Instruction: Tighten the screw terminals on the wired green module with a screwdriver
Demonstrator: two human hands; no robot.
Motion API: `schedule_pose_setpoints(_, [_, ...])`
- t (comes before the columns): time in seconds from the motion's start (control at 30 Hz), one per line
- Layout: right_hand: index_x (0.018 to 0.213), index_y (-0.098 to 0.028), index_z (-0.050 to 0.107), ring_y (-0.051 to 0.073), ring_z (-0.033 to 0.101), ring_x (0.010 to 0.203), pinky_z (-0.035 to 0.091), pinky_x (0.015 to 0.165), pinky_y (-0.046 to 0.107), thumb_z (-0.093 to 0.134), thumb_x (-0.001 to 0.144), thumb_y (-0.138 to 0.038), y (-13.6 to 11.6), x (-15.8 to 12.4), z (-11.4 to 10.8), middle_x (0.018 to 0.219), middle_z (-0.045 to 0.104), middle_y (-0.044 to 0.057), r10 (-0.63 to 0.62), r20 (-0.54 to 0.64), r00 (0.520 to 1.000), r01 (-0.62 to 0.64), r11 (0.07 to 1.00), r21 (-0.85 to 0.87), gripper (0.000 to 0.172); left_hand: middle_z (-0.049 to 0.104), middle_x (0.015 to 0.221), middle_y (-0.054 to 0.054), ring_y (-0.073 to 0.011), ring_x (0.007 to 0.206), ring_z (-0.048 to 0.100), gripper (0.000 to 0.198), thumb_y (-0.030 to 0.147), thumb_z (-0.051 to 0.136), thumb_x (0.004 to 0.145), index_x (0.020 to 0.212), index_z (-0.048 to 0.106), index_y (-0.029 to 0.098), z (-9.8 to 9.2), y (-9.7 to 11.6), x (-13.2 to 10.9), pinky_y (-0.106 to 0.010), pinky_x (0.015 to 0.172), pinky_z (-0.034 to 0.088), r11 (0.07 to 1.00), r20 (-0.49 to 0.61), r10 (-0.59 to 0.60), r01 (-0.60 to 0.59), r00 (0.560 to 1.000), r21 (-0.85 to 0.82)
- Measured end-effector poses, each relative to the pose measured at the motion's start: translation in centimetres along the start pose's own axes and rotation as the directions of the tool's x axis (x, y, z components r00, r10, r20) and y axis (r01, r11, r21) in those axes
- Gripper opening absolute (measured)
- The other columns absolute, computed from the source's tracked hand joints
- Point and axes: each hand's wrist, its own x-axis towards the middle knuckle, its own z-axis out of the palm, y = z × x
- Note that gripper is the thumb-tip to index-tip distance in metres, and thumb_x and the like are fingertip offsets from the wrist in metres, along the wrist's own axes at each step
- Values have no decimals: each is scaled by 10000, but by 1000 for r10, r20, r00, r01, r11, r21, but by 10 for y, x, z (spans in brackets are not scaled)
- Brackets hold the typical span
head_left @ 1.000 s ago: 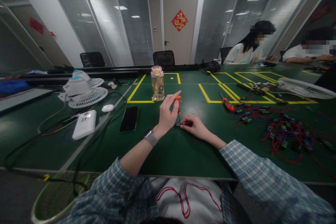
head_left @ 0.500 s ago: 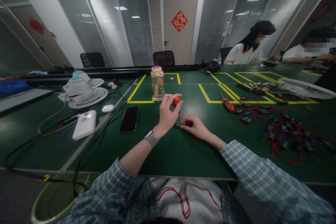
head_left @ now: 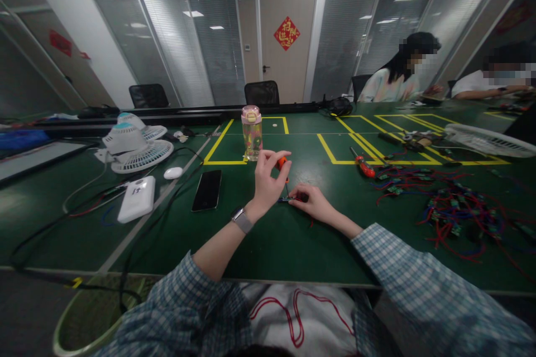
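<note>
My left hand [head_left: 270,174] grips the orange handle of a small screwdriver [head_left: 282,163], held upright with its thin shaft pointing down. The tip meets a small circuit board [head_left: 285,199] lying low over the green table. Fingers of my right hand [head_left: 310,201] are closed on the board's right end and partly cover it. A short red wire sticks out below that hand. Exactly where the tip touches is too small to make out. Another screwdriver [head_left: 364,166], with a red handle, lies farther right on the table.
A pile of circuit boards with red and blue wires [head_left: 456,209] spreads at the right. A pink-lidded bottle [head_left: 252,136] stands behind my left hand. To the left are a black phone [head_left: 206,190], a white power bank [head_left: 137,199] and white fans [head_left: 140,156]. Two people sit at the far right.
Both hands stay in nearly the same place, with the screwdriver still upright on the board. The view has shifted very slightly. A seated person's hand at the far right has moved.
</note>
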Motion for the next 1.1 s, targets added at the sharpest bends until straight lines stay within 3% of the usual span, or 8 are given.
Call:
schedule_pose_setpoints(0.17, [813,-159,675,138,548,659,446,621,269,694,770,-204,0,0,0,768,610,22,-1,-1,1000,1,1000,-11,65,566,1026,-50,-160,968,561,296,198,415,976,1204,599,233,-1,0,0,-318,865,474,998,28,27,-25,999,-52])
schedule_pose_setpoints(0.4, [816,-160,674,137,545,659,451,626,274,697,770,-187,-2,0,0,774,612,25,0,1,1000,0,1000,-1,58,505,903,-27,-152,838,534,149,227,568,912,1026,664,223,-2,3,1,-299,776,481,1000,-9,19,-19,1000,3])
schedule_pose_setpoints(0.6, [809,-158,676,137,550,669,454,634,270,691,770,-175,-4,0,-1,776,608,26,-1,10,1000,1,1000,-2,45,549,995,-53,-165,940,553,281,160,412,961,1146,612,228,-1,2,1,-325,846,477,999,26,19,-18,999,-30])
schedule_pose_setpoints(0.97, [815,-159,673,137,549,664,451,626,268,699,766,-178,-1,0,0,770,611,22,0,-2,1000,0,1000,-3,58,539,947,-35,-156,873,549,185,201,570,908,1085,621,212,0,1,1,-302,807,483,1000,-7,9,-9,1000,5])
schedule_pose_setpoints(1.1, [822,-162,675,141,553,676,453,641,274,699,772,-187,-1,0,-1,777,612,23,-14,-2,1000,14,1000,-10,60,566,1006,-52,-164,936,569,227,219,499,949,1144,617,218,-1,2,1,-319,847,490,1000,38,6,-5,999,-29])
